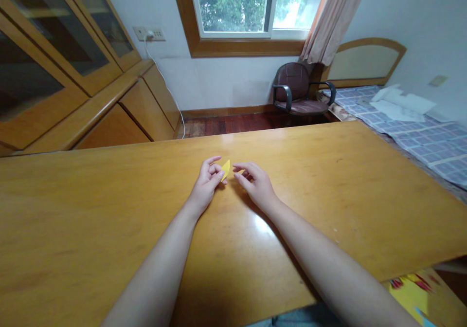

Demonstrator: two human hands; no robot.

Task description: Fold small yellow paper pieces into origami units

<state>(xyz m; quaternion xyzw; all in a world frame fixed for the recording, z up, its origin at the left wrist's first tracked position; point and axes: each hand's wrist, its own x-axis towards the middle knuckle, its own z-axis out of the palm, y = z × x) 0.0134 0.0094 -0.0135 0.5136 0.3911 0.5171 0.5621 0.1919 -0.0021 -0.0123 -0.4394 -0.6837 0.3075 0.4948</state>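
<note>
A small folded piece of yellow paper (225,169) stands on edge near the middle of the wooden table (109,220). My left hand (206,183) pinches its left side between thumb and fingers. Just to the right, my right hand (255,182) rests on the table with its fingers curled loosely, the fingertips close to the paper; I cannot tell whether they touch it.
Wooden cabinets with glass doors (54,69) line the left wall. A dark office chair (297,91) stands under the window, beyond the table. A bed (419,132) with white papers lies to the right. Coloured paper (416,293) shows below the table's near right corner.
</note>
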